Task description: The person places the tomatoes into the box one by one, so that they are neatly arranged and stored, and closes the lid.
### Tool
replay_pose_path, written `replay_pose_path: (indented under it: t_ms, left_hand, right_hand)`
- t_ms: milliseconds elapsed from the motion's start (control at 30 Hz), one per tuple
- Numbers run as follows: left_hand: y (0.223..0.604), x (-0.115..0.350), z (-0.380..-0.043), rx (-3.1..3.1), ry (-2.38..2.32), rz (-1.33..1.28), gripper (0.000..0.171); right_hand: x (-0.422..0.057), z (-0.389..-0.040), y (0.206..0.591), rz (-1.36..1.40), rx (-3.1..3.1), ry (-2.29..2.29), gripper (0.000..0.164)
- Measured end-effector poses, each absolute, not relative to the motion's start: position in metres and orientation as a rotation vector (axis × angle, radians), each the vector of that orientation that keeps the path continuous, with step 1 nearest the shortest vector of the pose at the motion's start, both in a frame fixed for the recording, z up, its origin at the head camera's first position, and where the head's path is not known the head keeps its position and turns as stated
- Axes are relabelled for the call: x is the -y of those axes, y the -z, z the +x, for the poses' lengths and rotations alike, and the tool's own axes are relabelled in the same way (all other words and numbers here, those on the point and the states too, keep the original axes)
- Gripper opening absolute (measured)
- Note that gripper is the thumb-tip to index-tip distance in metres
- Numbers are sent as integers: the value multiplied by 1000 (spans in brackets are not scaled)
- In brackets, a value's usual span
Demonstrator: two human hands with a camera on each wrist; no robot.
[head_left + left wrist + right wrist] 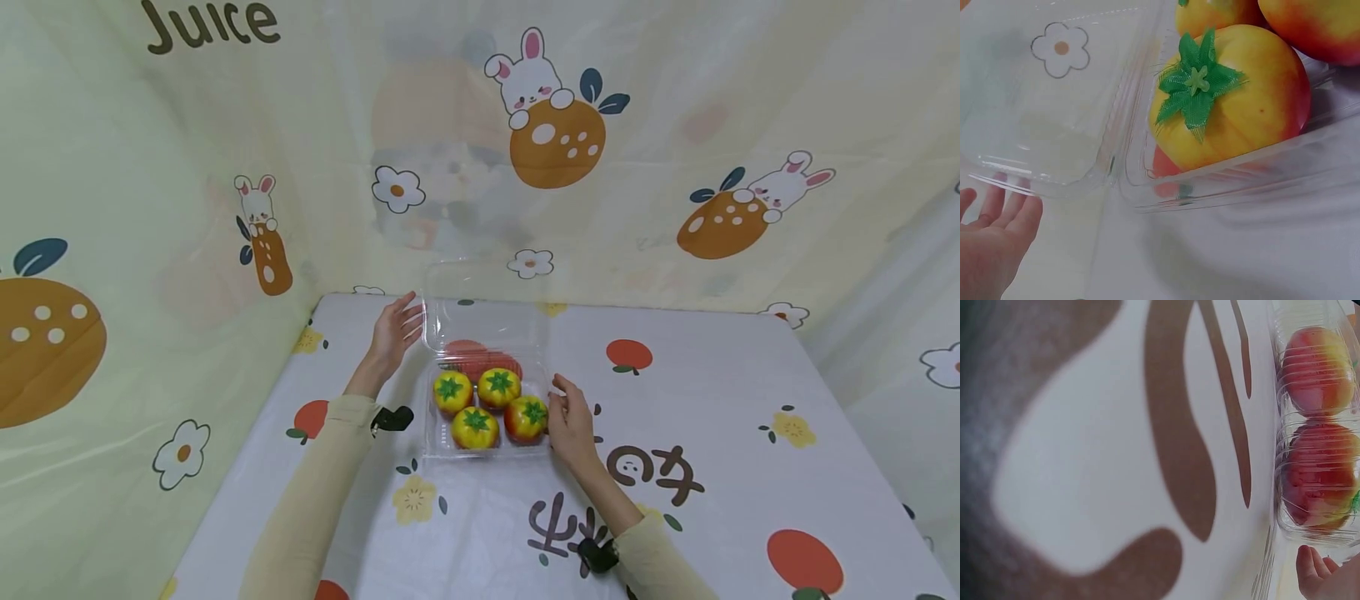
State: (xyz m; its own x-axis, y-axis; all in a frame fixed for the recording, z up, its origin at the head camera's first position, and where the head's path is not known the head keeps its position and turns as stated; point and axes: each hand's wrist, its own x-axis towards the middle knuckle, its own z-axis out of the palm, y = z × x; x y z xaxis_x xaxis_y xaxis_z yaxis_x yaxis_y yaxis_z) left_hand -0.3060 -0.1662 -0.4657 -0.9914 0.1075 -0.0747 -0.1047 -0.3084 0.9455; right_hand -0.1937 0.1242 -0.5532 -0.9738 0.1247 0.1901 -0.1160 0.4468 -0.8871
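Observation:
A clear plastic clamshell box [487, 454] stands on the table with its hinged lid [480, 312] raised at the back. Inside sit several yellow-red artificial fruits [475, 428], each topped with a green star-shaped leaf crown. My left hand [393, 333] is at the lid's left edge, fingers extended. From the left wrist view, its fingertips [1013, 203] appear at the lid's rim, seen partly through the plastic. My right hand [572, 423] is beside the box's right wall, nearest the right-hand fruit [527, 419]. In the right wrist view its fingers [1311, 565] look relaxed; contact with the wall is unclear.
The table is covered by a white cloth [720, 400] printed with fruit, flowers and lettering. Behind it and at both sides hang pale patterned curtains [322, 125]. The back curtain meets the table just behind the raised lid.

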Motion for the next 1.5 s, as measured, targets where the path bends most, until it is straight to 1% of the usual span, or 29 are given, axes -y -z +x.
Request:
replay_pose_path:
  t_ms: [500,800,1500]
  left_hand:
    - [468,163,-301,-1958,-2348,46,58]
    - [465,159,-293,-1986,-2360,93,57]
    - [471,159,-282,-2040,-2389,112,54]
  right_hand:
    - [-123,-193,551,-80,2490,-1578,42]
    - [-123,-194,553,-125,2474,-1624,42]
    - [-121,-194,552,-149,2448,-1690,42]
